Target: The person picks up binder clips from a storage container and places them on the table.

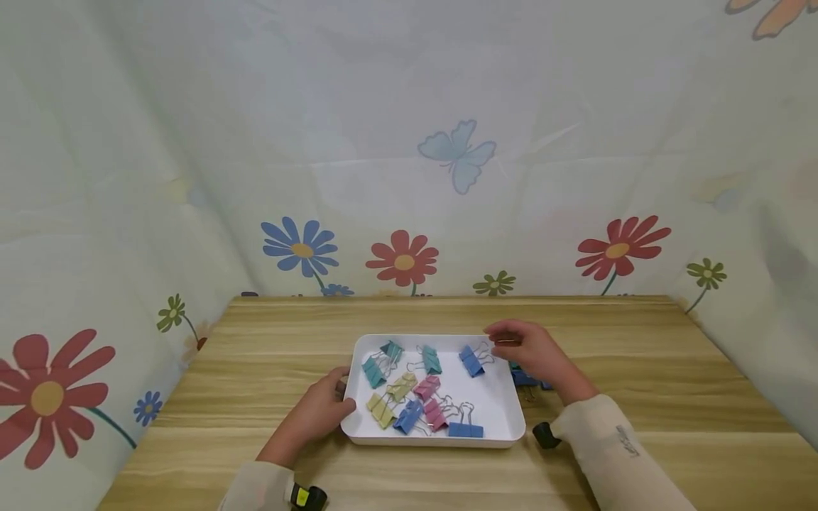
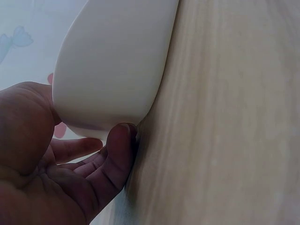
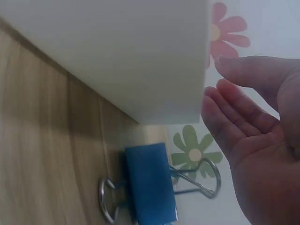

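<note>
A white tray (image 1: 501, 415) lies on the table with several binder clips in it: teal, yellow, pink and blue ones, their wire handles sticking out. My left hand (image 1: 322, 404) grips the tray's left side; the left wrist view shows the thumb at the rim and fingers curled against the outer wall (image 2: 108, 65) near its base. Over the far right corner hovers my right hand (image 1: 533, 349), fingers loosely extended with nothing between them. Closest to it inside the tray is a blue binder clip (image 1: 471, 362). In the right wrist view, the empty right palm (image 3: 262, 136) faces the tray's edge.
Beside the tray's right wall, partly hidden under my right hand, more binder clips lie on the wooden table (image 1: 287, 326), including a blue binder clip (image 3: 151, 185). A flower-printed curtain (image 1: 358, 142) hangs behind the table's far edge.
</note>
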